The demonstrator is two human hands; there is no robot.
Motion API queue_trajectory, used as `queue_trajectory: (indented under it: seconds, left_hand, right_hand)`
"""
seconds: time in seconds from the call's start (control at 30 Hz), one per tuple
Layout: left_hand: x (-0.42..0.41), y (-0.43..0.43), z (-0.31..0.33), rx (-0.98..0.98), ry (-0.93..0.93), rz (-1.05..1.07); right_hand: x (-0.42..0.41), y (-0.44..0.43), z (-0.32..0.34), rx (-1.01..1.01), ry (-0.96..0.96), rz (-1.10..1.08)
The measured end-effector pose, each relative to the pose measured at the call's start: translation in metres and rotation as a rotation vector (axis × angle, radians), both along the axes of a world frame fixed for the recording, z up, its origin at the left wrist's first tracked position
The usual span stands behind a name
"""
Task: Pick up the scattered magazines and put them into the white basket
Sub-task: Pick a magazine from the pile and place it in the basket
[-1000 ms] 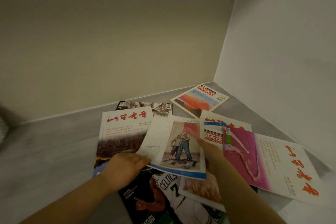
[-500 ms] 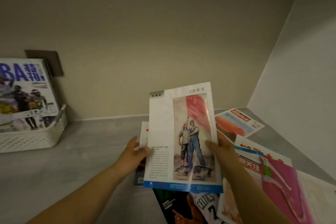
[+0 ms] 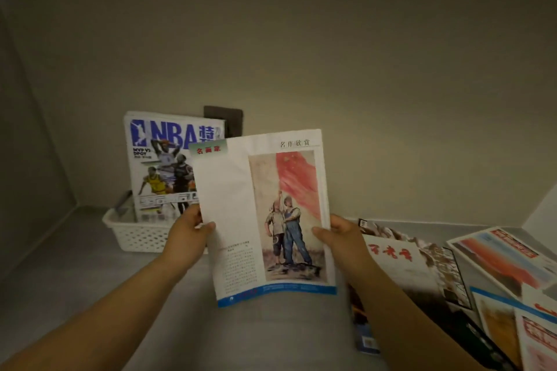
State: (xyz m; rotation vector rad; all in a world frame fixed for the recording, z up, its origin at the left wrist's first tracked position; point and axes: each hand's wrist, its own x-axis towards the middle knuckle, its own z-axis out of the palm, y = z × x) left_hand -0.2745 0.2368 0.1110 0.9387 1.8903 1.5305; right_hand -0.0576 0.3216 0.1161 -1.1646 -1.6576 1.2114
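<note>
Fingers (image 3: 208, 225) of left hand (image 3: 188, 239) and right hand (image 3: 346, 241) pinch opposite edges of magazine (image 3: 241, 205).

Dark plate (image 3: 229, 117) on beige wall (image 3: 301, 39); grey surface (image 3: 75, 265) below.

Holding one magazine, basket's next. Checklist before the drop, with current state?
1. Left hand grip on the magazine, left edge, thumb on the front: ok.
2. Right hand grip on the right edge: ok.
3. Basket in view, left of the magazine: ok.
4. Magazine lifted off the pile at right: ok.
5. Magazine over the basket opening: not ok, it sits mostly to the basket's right.
6. Free room beside the NBA issue standing in the basket: cannot tell, hand and magazine hide it.
</note>
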Motion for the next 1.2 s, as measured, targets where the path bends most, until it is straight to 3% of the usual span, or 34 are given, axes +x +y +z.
queue_trajectory:
  seconds: [0.23,0.57,0.93,1.2]
  left_hand:
    - [-0.121,-0.013,0.024,0.1,0.279,0.208]
    - [-0.2,0.004,0.045,0.318,0.263,0.339]
    - [-0.224,0.035,-0.018,0.123,0.156,0.225]
    - [-0.229,0.059,-0.035,0.071,0.192,0.251]
  right_hand:
    - [-0.136,0.01,0.01,0.083,-0.096,0.042]
    - [-0.237,0.028,0.036,0.161,-0.065,-0.013]
    - [-0.254,0.051,-0.02,0.022,-0.305,-0.136]
    - [-0.263,0.058,-0.034,-0.006,-0.279,-0.244]
